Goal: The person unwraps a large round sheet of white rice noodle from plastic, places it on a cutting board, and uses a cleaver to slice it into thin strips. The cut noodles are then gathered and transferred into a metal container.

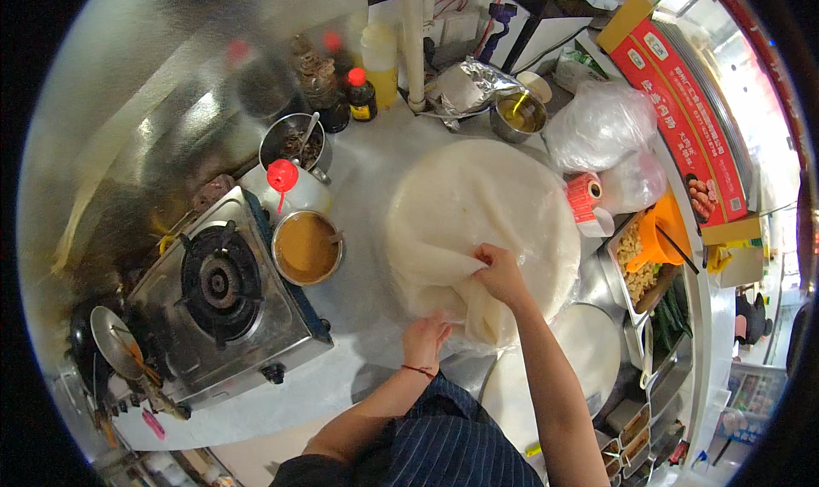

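Note:
A large round stack of thin, pale dough sheets point(473, 192), partly in clear plastic film, lies on the grey counter before me. My right hand point(502, 272) pinches a folded edge of the top sheet between thumb and fingers. At the stack's near left edge is my left hand point(427, 340), its fingers at the plastic film; whether they grip it is hard to tell. Folds of the sheet bunch up between the two hands. Partly under my right forearm, a pale round board or sheet point(582, 352) shows nearer to me.
A gas stove point(221, 288) stands left, beside a bowl of brown sauce point(307, 247) and a pot with a spoon point(291, 141). Behind are sauce bottles point(363, 96) and a metal bowl of oil point(519, 112). Plastic bags point(601, 125) and food trays point(630, 269) line the right.

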A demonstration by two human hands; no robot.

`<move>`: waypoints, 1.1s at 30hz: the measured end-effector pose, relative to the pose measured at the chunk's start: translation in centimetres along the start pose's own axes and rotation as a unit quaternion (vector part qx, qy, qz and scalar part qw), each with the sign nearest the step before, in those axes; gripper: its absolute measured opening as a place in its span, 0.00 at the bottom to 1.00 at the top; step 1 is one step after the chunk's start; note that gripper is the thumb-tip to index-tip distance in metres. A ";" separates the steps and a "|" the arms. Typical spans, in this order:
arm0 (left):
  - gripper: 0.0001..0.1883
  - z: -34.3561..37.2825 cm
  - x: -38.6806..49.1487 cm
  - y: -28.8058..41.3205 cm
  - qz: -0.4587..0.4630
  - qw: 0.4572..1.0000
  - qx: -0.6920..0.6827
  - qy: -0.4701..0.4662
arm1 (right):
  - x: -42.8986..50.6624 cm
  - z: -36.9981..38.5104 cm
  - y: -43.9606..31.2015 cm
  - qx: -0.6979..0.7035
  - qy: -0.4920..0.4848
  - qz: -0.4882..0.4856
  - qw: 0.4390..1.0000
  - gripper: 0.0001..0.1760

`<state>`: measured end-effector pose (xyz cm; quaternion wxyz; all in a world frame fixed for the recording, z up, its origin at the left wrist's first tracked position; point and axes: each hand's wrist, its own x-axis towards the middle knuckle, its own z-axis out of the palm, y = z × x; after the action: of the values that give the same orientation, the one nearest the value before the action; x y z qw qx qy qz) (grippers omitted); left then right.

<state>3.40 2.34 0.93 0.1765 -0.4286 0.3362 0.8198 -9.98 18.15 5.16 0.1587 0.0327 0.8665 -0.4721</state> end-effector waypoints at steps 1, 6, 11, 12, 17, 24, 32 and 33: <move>0.09 0.3 0.1 0.4 0.007 1.000 0.005 0.015 | -0.4 0.1 0.0 -0.007 0.002 0.000 1.000 0.12; 0.08 -0.9 0.8 1.1 0.061 0.998 0.027 0.017 | -3.4 1.8 -0.3 -0.068 -0.004 -0.024 0.997 0.13; 0.05 0.3 -0.4 2.7 0.066 0.997 0.015 0.022 | -7.1 3.9 -2.6 -0.127 0.009 -0.070 0.989 0.18; 0.05 0.2 -0.3 2.7 0.071 0.997 0.018 0.016 | -7.5 4.1 -2.5 -0.140 0.016 -0.106 0.984 0.21; 0.04 -0.2 -0.1 2.2 0.119 0.986 0.112 0.013 | -8.5 5.0 -2.6 -0.201 0.074 -0.203 0.955 0.18; 0.07 -1.4 0.5 1.7 0.304 0.902 0.301 -0.054 | -7.2 7.4 -1.1 -0.220 0.150 -0.174 0.948 0.14; 0.12 -0.7 0.7 2.4 0.224 0.970 0.078 -0.041 | -5.3 6.2 -0.5 -0.109 0.151 -0.138 0.973 0.14; 0.11 -0.5 1.2 2.9 0.218 0.974 0.053 -0.037 | -4.9 6.0 0.0 -0.095 0.153 -0.122 0.976 0.13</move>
<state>1.37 -0.10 0.90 0.0280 -0.3039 0.4577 0.8351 -3.84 13.66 3.61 -0.0316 -0.0164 0.9188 -0.3932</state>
